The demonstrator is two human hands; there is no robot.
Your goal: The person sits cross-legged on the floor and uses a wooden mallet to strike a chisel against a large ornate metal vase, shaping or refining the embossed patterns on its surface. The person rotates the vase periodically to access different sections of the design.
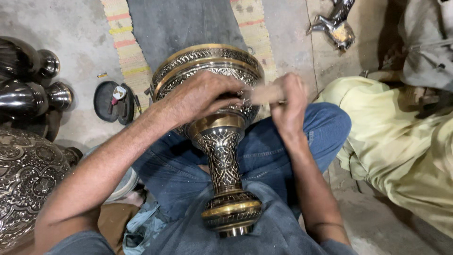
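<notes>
Your left hand (205, 97) lies curled over the bowl of the vase (219, 141), fingers bent down onto the engraved metal and gripping it near its narrowing. The vase rests on its side across your lap, at the centre of the view: its gold-rimmed mouth points to 12 o'clock, its stem runs down to 6 o'clock, and its banded foot sits against your grey shirt (264, 236). Your right hand (289, 101), at 3 o'clock from the left, is closed in a fist round a pale tool handle (265, 94) (the working end is blurred and hidden behind the left fingers, so its kind cannot be told). The handle's tip meets the vase just beside your left fingertips.

Your jeans (264, 151) show beneath the vase. A striped mat (125, 45) lies on the floor at 12 o'clock. At 9 o'clock stand dark polished pots (28, 80) and, nearer you, a large engraved vessel (28, 179); a small open black case (113, 101) lies between them and the vase. At 3 o'clock sits another person in pale yellow cloth (396, 141). A metal animal figure (336, 26) lies at 1 o'clock.
</notes>
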